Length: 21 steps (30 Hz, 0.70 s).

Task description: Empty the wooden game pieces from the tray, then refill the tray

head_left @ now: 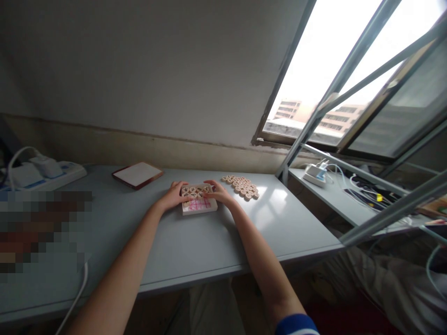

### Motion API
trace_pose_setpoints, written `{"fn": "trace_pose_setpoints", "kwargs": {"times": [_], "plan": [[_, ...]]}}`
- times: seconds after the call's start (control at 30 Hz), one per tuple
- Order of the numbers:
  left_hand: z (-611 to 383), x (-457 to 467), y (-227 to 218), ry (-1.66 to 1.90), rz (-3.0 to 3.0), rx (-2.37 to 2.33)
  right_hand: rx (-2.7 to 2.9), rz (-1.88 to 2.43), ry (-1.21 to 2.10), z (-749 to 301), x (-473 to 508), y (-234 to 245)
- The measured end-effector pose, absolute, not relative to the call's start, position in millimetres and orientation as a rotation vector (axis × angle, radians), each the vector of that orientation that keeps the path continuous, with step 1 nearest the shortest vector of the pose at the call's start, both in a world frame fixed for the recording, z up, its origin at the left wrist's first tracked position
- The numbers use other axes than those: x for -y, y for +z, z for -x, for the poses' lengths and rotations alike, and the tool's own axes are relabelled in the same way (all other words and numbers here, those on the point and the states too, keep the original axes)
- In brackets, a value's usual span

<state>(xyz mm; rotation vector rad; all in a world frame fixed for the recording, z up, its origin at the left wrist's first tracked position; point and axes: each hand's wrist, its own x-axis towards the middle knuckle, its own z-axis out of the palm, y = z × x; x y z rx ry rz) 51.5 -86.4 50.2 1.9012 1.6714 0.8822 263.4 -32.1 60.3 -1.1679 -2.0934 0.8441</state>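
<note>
A small white board (199, 206) with a pink grid lies on the grey table (181, 246). Several round wooden pieces (194, 190) sit in rows on its far half. My left hand (173, 195) rests at the board's left edge, fingers curled onto the pieces there. My right hand (218, 191) rests at the board's right edge, fingertips touching the pieces. A loose cluster of more wooden pieces (241, 185) lies on the table just right of my right hand.
A red-edged white lid (137, 175) lies at the back left of the board. A white power strip (42, 173) with plugs sits far left. A metal window frame (324, 107) slants at right, with a charger (316, 172) and cables on a side shelf.
</note>
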Motion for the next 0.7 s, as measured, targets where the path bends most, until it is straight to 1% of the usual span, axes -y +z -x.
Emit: {"fn": "trace_pose_setpoints", "kwargs": {"times": [0.4, 0.7], "plan": [[-50.4, 83.2, 46.8, 0.879, -1.888, -1.687, 2.110, 1.180, 0.790, -261.0, 28.8, 56.4], [-50.5, 82.8, 46.7, 0.919, -1.905, -1.668, 2.094, 1.179, 0.818, -261.7, 28.5, 53.6]]}}
